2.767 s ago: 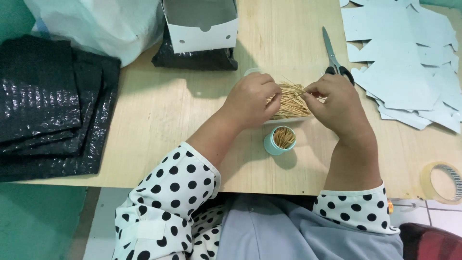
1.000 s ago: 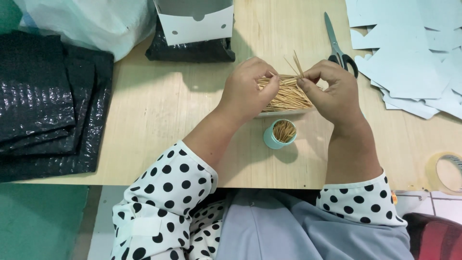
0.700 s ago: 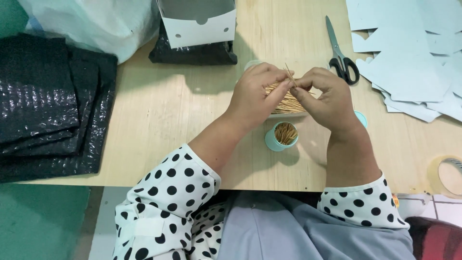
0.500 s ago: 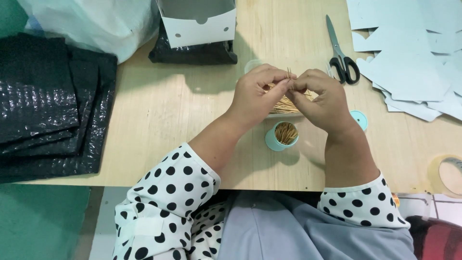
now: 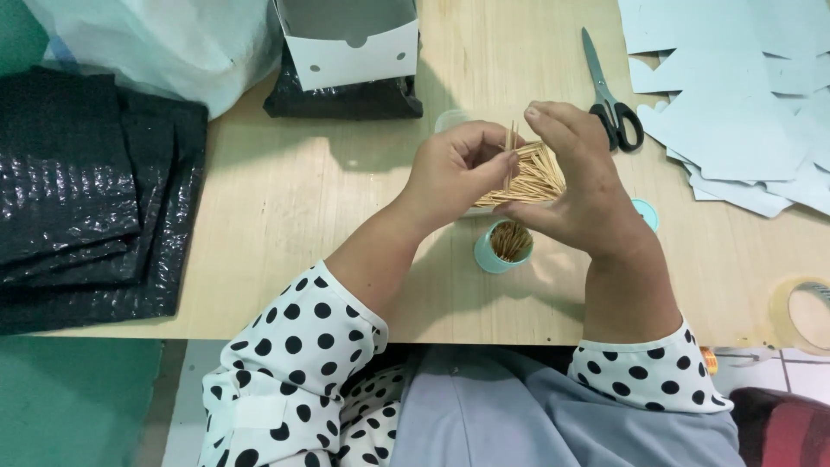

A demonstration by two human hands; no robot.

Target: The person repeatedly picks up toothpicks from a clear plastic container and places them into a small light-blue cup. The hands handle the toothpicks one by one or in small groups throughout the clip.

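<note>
Two hands meet over the middle of your pale wooden desk. Your left hand has its fingers curled inward, and its grip closes on a few thin wooden toothpicks that stand nearly upright between fingertips and thumb. Your right hand stands just beside it, index finger raised and bent over the sticks, thumb reaching in below; whether that grip is pinching a stick or only touching one, you cannot tell from this view.

Directly behind both hands lies a loose heap of tan toothpicks, and a clear plastic container shows partly behind your left hand. Just below the hands stands a small round teal cup, upright, with toothpicks inside it. A teal lid peeks out at your right wrist.

Black-handled scissors lie near your right hand, beside a spread of pale blue paper cut-outs. A roll of clear tape sits at the desk's right edge. An open white cardboard box rests on a black bag, and stacked black plastic bags cover the desk's left end.
</note>
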